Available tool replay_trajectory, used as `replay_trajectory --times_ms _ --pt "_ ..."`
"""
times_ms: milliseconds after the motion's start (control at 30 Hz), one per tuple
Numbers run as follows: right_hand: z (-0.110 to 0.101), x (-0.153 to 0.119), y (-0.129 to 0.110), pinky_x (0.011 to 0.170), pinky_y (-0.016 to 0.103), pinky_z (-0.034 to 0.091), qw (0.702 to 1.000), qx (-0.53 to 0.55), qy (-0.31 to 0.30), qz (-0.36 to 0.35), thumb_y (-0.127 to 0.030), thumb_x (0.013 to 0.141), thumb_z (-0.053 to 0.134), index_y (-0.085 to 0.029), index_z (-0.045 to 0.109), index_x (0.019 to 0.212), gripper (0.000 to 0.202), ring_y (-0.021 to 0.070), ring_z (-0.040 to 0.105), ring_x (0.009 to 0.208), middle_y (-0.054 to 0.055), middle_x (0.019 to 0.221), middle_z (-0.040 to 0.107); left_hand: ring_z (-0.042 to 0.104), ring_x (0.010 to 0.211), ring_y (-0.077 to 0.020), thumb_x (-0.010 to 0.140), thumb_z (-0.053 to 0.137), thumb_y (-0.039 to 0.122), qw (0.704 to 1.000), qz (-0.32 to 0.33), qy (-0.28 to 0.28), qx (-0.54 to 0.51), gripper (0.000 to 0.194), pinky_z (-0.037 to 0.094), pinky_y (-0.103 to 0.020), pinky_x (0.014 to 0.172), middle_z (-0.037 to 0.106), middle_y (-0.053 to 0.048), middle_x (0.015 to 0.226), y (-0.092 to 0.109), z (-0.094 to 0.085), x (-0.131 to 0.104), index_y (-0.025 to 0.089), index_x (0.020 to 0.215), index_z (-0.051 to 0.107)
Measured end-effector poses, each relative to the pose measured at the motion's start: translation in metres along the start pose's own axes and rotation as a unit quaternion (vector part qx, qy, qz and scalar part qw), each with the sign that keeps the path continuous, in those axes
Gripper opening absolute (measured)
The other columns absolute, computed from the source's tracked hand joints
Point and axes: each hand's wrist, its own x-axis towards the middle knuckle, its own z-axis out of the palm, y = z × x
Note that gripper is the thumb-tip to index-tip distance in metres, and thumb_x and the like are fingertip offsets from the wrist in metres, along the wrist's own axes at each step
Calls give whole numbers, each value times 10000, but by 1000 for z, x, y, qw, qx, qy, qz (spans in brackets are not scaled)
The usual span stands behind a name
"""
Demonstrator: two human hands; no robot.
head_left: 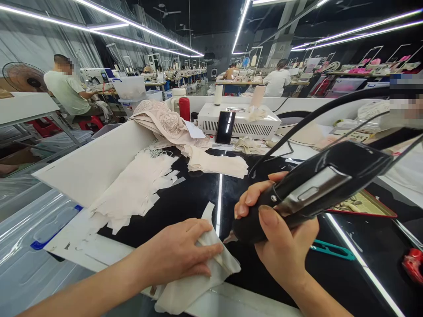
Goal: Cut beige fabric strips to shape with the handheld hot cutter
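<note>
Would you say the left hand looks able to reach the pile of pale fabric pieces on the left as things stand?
Probably yes: nothing seems to stand between the left hand and the pile, though the fingers rest on another fabric piece.

The surface (185, 200) is glossy black with a white border and mirrors a strip of ceiling light. A spread stack of pale fabric pieces (132, 187) lies at its left, with a smaller pale bundle (218, 162) near the middle. A pale cloth (188, 293) crosses the front edge. To the right lie a teal tool (333, 250), a gold-coloured tray (378, 206) and a red object (413, 265).
</note>
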Motion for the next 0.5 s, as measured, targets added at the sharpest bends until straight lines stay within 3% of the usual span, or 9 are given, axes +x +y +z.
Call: replay_trajectory --times_ms 500 --pt "7 6 9 598 333 566 999 -27 -19 -1 -299 918 797 -270 584 1169 330 153 636 613 -41 802 659 654 1149 -290 917 846 460 999 -8 19 -38 533 602 -414 991 613 -157 1292 2 7 2 212 1347 652"
